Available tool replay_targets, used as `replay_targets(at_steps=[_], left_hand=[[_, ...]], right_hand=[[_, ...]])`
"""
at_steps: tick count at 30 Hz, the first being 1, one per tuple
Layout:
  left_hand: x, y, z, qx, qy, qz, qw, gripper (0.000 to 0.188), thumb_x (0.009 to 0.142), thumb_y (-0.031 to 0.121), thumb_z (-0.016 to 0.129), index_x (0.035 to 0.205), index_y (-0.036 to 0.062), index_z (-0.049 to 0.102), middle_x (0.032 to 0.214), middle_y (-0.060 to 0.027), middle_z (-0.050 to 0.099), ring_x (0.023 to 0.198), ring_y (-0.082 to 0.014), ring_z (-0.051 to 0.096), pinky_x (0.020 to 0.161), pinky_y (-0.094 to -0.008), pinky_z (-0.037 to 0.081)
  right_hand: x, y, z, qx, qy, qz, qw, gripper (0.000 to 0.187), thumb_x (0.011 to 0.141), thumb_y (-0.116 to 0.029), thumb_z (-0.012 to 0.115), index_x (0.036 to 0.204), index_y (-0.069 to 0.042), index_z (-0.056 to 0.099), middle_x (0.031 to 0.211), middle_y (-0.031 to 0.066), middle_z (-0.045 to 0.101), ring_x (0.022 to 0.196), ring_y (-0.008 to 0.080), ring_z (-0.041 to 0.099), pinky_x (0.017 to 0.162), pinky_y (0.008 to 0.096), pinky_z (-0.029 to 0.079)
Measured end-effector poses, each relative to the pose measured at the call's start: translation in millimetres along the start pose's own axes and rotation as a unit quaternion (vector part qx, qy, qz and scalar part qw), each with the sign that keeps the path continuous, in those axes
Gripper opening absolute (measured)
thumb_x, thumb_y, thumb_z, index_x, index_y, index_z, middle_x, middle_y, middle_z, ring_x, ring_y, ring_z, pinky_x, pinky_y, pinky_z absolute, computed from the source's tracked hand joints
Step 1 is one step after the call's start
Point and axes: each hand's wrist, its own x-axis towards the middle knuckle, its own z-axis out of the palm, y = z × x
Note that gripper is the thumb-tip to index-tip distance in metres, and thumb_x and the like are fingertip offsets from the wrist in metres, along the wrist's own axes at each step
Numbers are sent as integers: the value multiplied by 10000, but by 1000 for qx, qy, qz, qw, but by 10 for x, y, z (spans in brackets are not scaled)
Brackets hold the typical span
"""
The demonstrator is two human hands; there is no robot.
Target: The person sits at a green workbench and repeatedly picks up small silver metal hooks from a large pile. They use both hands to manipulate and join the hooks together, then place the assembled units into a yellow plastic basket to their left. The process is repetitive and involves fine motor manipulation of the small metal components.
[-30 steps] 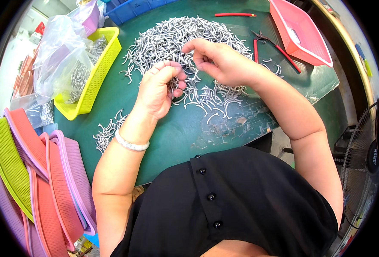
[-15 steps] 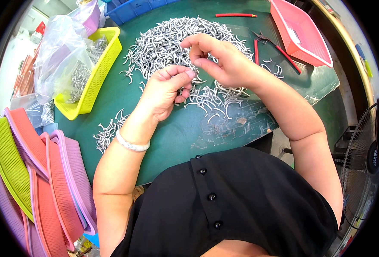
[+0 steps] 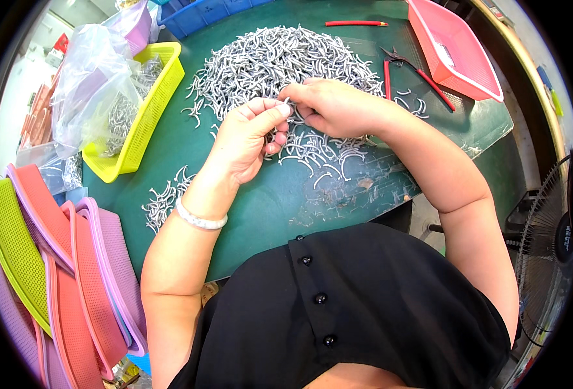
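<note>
My left hand [image 3: 253, 129] is closed, thumb against index finger, on a small curved grey piece [image 3: 288, 100] whose tip just shows. Beside it, my right hand [image 3: 341, 109] has its bent fingers drawn together right at that tip; what they grip is hidden. Both hands are over the near side of a big heap of curved grey pieces [image 3: 280, 58]. Closer to me lies a loose scatter of like pieces [image 3: 309, 152], partly under the right hand. A smaller pile [image 3: 163, 204] sits by my left forearm.
On the green table [image 3: 260, 214], a yellow-green basket [image 3: 166, 84] with bagged pieces stands left. Red-handled pliers [image 3: 429, 81], a red pen-like stick [image 3: 354, 23] and a pink basket [image 3: 458, 58] lie right. Stacked baskets [image 3: 59, 285] fill the lower left; a fan [image 3: 549, 240] stands right.
My right hand has come down and its raised, spread fingers have closed in at the left fingertips. The left hand has stayed nearly still.
</note>
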Motion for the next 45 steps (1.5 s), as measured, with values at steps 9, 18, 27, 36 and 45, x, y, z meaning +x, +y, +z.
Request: replay_targets(at_steps=[9, 18, 27, 36, 45], left_hand=[[13, -12, -31, -6, -17, -4, 1000, 112, 850, 147, 555, 861, 40, 587, 686, 0, 540, 568, -64, 486, 451, -177, 350], [7, 25, -17, -80, 14, 42, 996, 103, 757, 0, 474, 837, 48, 517, 722, -58, 561, 559, -127, 514, 447, -207, 377], [33, -54, -26, -58, -30, 20, 998, 138, 753, 2, 601, 849, 63, 524, 733, -30, 557, 537, -82, 497, 399, -153, 314], [8, -48, 49, -11, 3, 41, 999, 95, 800, 84, 625, 884, 91, 581, 628, 35, 500, 490, -36, 434, 388, -143, 281], [8, -61, 46, 3, 16, 61, 998, 67, 801, 103, 629, 849, 93, 583, 641, 39, 518, 488, -34, 433, 399, -141, 291]], right_hand=[[-11, 29, -44, 57, 28, -16, 998, 395, 720, 11, 523, 1108, -28, 455, 686, 61, 520, 701, 234, 531, 659, 339, 430], [-6, -5, -151, 184, 44, 27, 982, 420, 725, 41, 502, 1136, -23, 440, 701, 10, 509, 670, 101, 494, 645, 239, 410], [6, -27, -140, 403, 27, 68, 912, 403, 757, 37, 514, 1146, -5, 420, 737, -19, 511, 701, 48, 473, 663, 191, 382], [23, -30, -113, 524, -2, 105, 845, 429, 750, 23, 561, 1155, -15, 426, 746, -11, 542, 712, 42, 495, 682, 196, 380], [27, -47, -100, 510, 2, 101, 854, 390, 763, 28, 539, 1139, -8, 441, 762, -3, 548, 726, 54, 507, 697, 203, 398]])
